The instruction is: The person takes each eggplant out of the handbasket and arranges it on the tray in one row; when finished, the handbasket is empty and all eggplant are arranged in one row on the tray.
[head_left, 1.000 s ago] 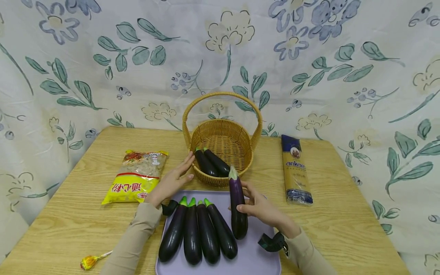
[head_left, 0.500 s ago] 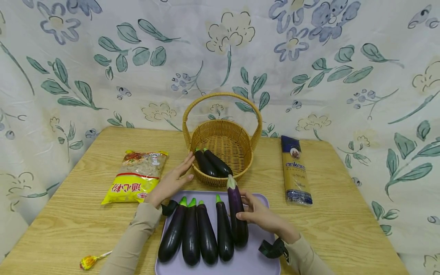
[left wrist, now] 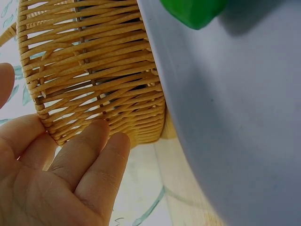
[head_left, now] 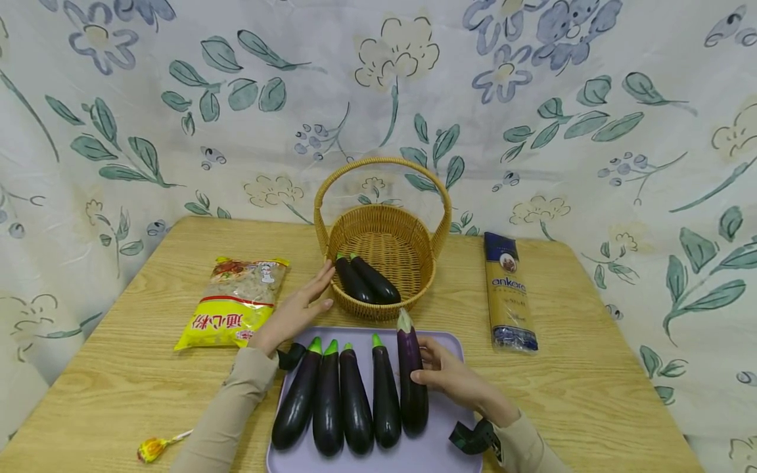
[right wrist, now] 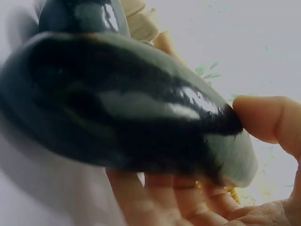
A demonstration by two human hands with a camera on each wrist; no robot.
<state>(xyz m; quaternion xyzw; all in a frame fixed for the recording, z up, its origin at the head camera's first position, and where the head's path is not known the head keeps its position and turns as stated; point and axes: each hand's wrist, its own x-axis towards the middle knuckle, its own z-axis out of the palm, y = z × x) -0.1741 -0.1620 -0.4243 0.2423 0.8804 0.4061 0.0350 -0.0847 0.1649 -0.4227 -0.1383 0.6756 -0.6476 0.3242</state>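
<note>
My right hand [head_left: 452, 378] grips a dark purple eggplant [head_left: 412, 387] with a pale green stem end, thumb on one side and fingers on the other. That eggplant [right wrist: 127, 108] looks blurred in the right wrist view, low over the lilac tray [head_left: 443, 453]. To its left, several glossy eggplants [head_left: 357, 407] with bright green caps lie side by side on the tray. My left hand [head_left: 296, 312] reaches to the left side of a wicker basket [head_left: 414, 243]; its extended fingers [left wrist: 96, 136] rest against the weave. Two more eggplants [head_left: 372, 279] lie inside the basket.
A yellow bag of pasta [head_left: 236, 302] lies left of the basket, and a blue-and-gold pasta pack [head_left: 510, 292] lies to the right. A wrapped lollipop [head_left: 154, 450] is at the front left. Floral cloth [head_left: 562, 164] hangs behind the wooden table [head_left: 591, 394].
My right hand has brought its eggplant down and back toward me, away from the basket. The eggplant beside it has swung straighter, its green cap shifting right. The left hand stays put.
</note>
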